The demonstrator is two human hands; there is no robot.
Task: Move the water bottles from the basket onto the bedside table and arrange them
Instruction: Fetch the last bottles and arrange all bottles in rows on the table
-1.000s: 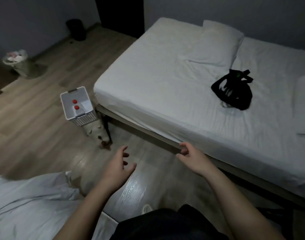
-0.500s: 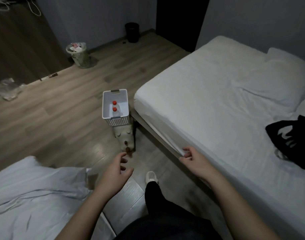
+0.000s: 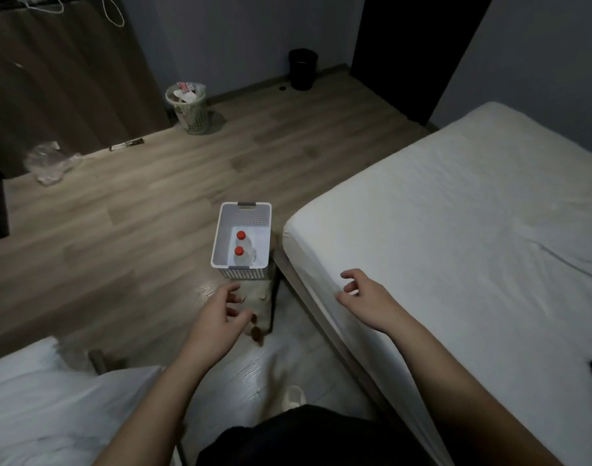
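1. Wooden planks cover the floor, with a crumpled clear bag and a full mesh waste bin over by the left wall.
2. Near the middle, the left hand hangs above the floor, fingers loosely curled and apart, holding nothing.
3. Just beyond it stands the white perforated basket, with two water bottles upright inside, red caps up, touching each other.
4. The right hand hovers at the edge of the bed, fingers spread and empty.
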